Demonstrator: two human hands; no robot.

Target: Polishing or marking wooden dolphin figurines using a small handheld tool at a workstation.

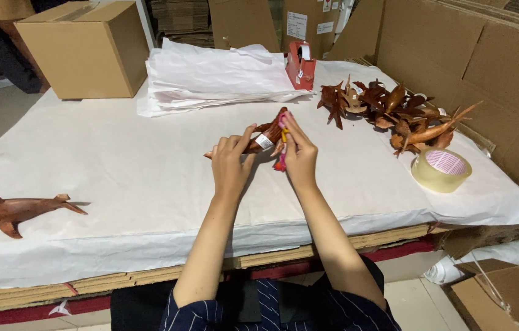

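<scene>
Both my hands hold a small reddish-brown carved wooden fish [267, 137] over the middle of the paper-covered table [124, 171]. My left hand [231, 164] grips its lower left end. My right hand [298, 152] pinches its upper right end, together with something small, yellow and pink. A white label sticks to the carving. A larger carved wooden shark [17, 212] lies alone at the table's near left.
A pile of wooden fish carvings [394, 113] lies at the far right, with a roll of clear tape [442, 169] in front. A red tape dispenser [300, 65] stands beside a stack of white paper [216, 76]. A cardboard box [84, 49] sits far left.
</scene>
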